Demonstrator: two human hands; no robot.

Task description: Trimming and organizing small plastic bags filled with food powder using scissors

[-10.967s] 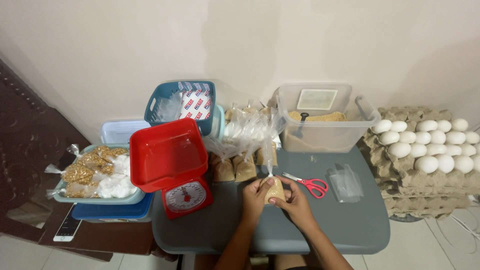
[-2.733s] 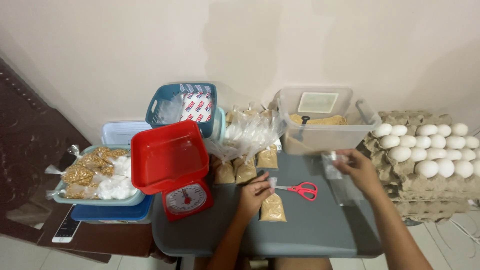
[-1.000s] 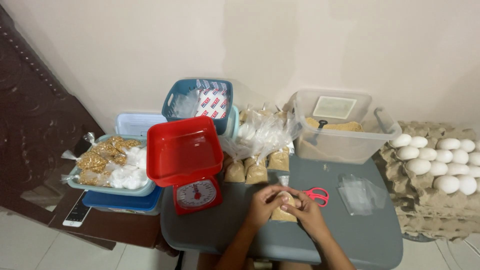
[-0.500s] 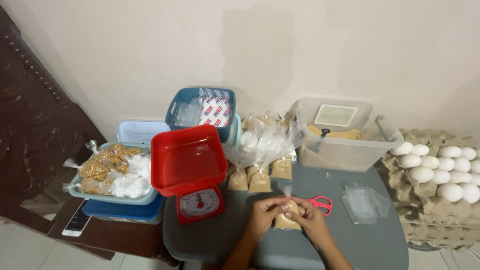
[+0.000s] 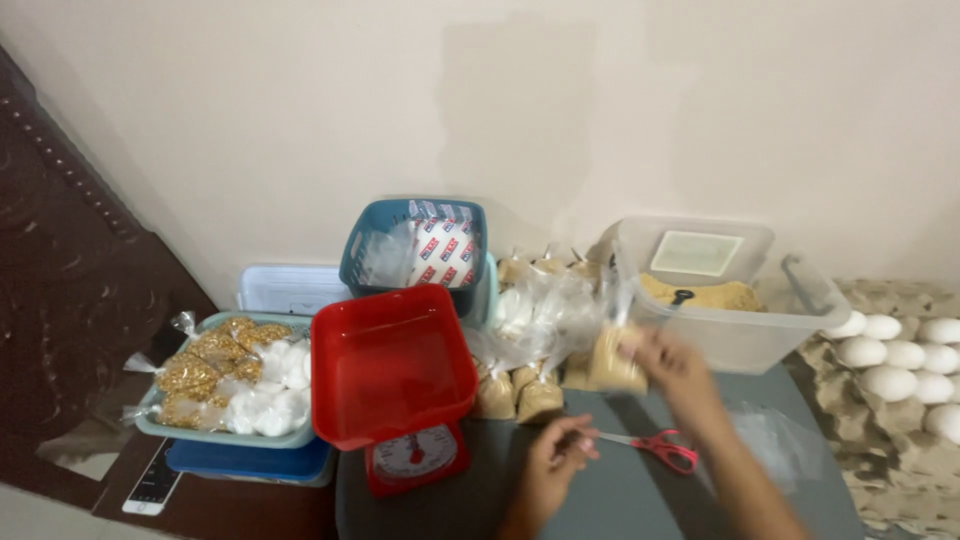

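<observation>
Grey worktop [image 5: 620,500]: right hand [image 5: 672,362] grips tied brown-powder bag [image 5: 612,362] over packed bag row [image 5: 530,385]; left hand [image 5: 560,462] loosely curled, empty. Risk: toppling neighbours.

Your right hand [image 5: 668,362] holds a small clear bag of tan powder [image 5: 614,362]; similar tied bags [image 5: 520,395] stand just left.

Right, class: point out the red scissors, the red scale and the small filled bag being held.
red scissors [image 5: 668,450], head view, on a handle loop.
red scale [image 5: 392,362], head view, inside its tray.
small filled bag [image 5: 612,362], head view, on its brown filling.
</observation>
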